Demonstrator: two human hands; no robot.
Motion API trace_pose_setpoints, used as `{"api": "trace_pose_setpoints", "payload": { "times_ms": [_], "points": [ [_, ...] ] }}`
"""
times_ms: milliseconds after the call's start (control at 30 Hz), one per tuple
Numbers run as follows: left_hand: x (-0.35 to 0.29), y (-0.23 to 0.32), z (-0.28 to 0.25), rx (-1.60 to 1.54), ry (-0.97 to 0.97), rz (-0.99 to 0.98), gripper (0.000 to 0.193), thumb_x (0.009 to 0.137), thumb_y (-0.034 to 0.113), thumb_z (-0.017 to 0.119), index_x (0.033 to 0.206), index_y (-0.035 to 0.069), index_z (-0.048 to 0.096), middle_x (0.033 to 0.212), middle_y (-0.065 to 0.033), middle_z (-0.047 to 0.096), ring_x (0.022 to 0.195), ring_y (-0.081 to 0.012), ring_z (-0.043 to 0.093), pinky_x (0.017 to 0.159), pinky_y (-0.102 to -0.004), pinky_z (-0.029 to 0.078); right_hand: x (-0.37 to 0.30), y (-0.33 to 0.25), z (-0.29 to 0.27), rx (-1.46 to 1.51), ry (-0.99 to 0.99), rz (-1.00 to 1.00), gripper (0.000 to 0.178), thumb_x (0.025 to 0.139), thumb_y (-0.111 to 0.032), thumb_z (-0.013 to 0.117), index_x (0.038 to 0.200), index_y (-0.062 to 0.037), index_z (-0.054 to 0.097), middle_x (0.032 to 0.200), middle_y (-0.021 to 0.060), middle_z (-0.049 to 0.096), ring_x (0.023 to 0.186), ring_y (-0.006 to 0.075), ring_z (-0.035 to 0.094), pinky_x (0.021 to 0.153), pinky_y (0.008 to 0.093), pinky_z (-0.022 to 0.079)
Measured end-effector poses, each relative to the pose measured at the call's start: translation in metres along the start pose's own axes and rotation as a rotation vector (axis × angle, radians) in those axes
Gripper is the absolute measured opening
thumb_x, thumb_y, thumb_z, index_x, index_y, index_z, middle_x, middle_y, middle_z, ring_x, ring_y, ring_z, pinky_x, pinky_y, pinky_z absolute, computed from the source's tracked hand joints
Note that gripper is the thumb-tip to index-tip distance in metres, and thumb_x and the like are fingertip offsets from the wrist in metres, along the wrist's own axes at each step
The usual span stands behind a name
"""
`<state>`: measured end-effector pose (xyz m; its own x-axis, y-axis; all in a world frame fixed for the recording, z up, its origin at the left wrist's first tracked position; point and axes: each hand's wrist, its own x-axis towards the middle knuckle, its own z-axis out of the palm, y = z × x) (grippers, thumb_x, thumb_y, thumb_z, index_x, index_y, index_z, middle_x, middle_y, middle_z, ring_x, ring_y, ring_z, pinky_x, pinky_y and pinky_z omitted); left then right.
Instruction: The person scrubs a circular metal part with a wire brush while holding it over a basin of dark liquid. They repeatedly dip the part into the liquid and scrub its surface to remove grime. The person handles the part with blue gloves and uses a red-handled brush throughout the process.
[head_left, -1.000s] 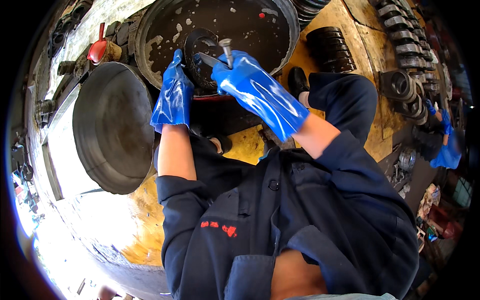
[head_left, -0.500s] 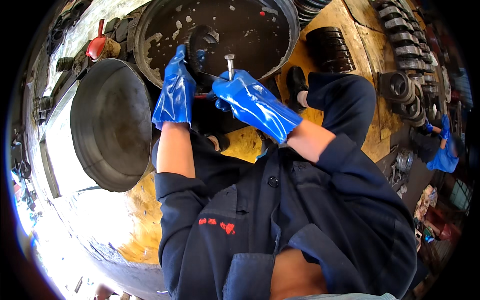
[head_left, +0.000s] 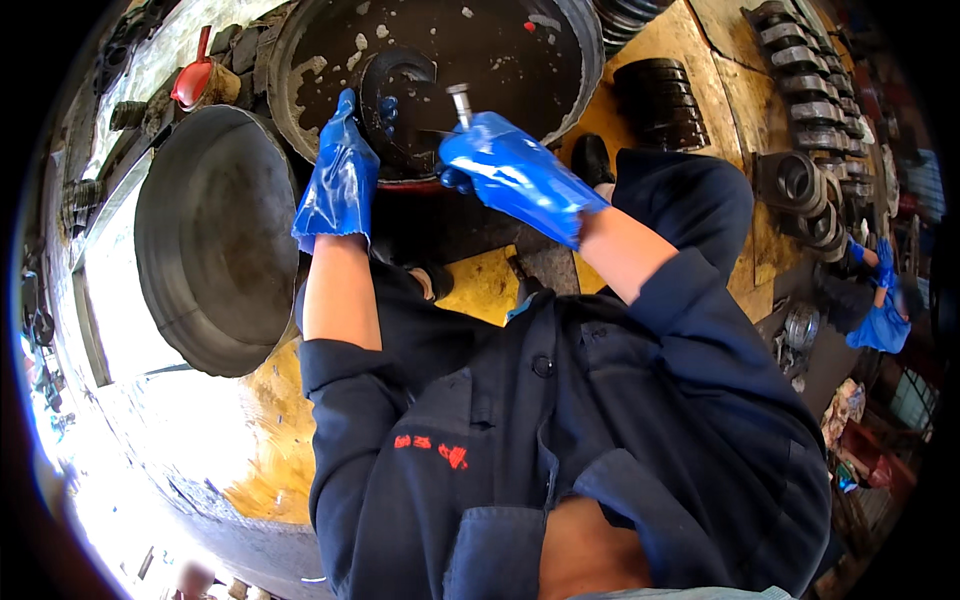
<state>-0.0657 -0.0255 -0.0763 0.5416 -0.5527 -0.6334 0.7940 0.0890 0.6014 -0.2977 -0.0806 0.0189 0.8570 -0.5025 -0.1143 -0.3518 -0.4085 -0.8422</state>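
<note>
My left hand (head_left: 342,172), in a wet blue glove, grips a dark curved half-ring (head_left: 372,85) over a large round basin (head_left: 590,95) of dark liquid. Blue fingertips show inside the curve. My right hand (head_left: 510,165), gloved alike, is closed round a metal tool (head_left: 459,100). Its silver, bolt-like end sticks up above the fist, and a thin edge points left toward the half-ring. Most of the tool is hidden in the glove, so I cannot tell its kind.
An upright round metal tub (head_left: 220,240) stands left of the basin. A red scoop (head_left: 192,82) lies beyond it. Stacked black rings (head_left: 660,100) and rows of metal parts (head_left: 805,75) are at the right. A co-worker in blue (head_left: 880,320) is at the far right.
My right hand has moved slightly right and away from the half-ring, its tool tilting left. My left hand has shifted a little left, and the half-ring has turned to show its curve more fully.
</note>
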Motion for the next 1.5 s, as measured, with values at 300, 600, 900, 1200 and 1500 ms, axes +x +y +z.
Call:
{"api": "trace_pose_setpoints", "payload": {
  "times_ms": [300, 600, 900, 1200, 1500],
  "points": [
    [-0.005, -0.002, -0.001, -0.029, 0.015, 0.051, 0.042, 0.103, 0.036, 0.061, 0.133, 0.007, 0.065, 0.121, -0.0112, 0.074, 0.105, -0.0340, 0.071, 0.097, -0.0547, 0.058, -0.078, 0.031, -0.032, 0.291, -0.192, 0.367, 0.033, 0.097, -0.025, 0.062, 0.119, -0.0008, 0.068, 0.092, 0.0090, 0.072, 0.073, 0.0148, 0.066, 0.067, 0.0304, 0.054],
    [-0.009, 0.001, -0.017, 0.314, -0.094, 0.156, 0.045, 0.096, 0.039, 0.073, 0.130, 0.011, 0.066, 0.114, -0.0112, 0.075, 0.097, -0.0279, 0.071, 0.082, -0.0425, 0.054, -0.075, 0.191, 0.059, -0.843, -0.494, 0.380, 0.031, 0.079, -0.027, 0.076, 0.105, -0.0093, 0.073, 0.108, 0.0198, 0.073, 0.101, 0.0427, 0.070, 0.082, 0.0504, 0.056],
    [0.001, -0.018, 0.001, 0.375, -0.096, 0.157, 0.042, 0.096, 0.039, 0.073, 0.125, 0.009, 0.067, 0.108, -0.0098, 0.075, 0.094, -0.0240, 0.071, 0.083, -0.0400, 0.054, -0.082, 0.171, 0.038, -0.404, -0.078, 0.548, 0.038, 0.085, -0.038, 0.066, 0.104, -0.0058, 0.073, 0.103, 0.0216, 0.074, 0.100, 0.0415, 0.070, 0.084, 0.0466, 0.056],
    [-0.017, -0.010, 0.005, 0.376, 0.037, 0.234, 0.036, 0.092, 0.032, 0.080, 0.109, 0.003, 0.066, 0.088, -0.0104, 0.075, 0.072, -0.0179, 0.068, 0.062, -0.0300, 0.050, 0.005, 0.022, -0.113, 0.037, 0.098, 0.368, 0.045, 0.089, -0.042, 0.066, 0.098, 0.0009, 0.076, 0.079, 0.0207, 0.069, 0.076, 0.0208, 0.067, 0.077, 0.0387, 0.053],
    [0.000, -0.020, 0.003, 0.709, 0.069, 0.386, 0.027, 0.093, 0.027, 0.072, 0.084, 0.002, 0.072, 0.070, -0.0044, 0.065, 0.061, -0.0155, 0.057, 0.059, -0.0371, 0.048, 0.163, 0.166, -0.122, 0.500, 0.225, 0.598, 0.075, 0.086, -0.016, 0.080, 0.153, -0.0072, 0.047, 0.147, 0.0088, 0.058, 0.122, 0.0216, 0.059, 0.094, 0.0334, 0.049]
  ]
}}
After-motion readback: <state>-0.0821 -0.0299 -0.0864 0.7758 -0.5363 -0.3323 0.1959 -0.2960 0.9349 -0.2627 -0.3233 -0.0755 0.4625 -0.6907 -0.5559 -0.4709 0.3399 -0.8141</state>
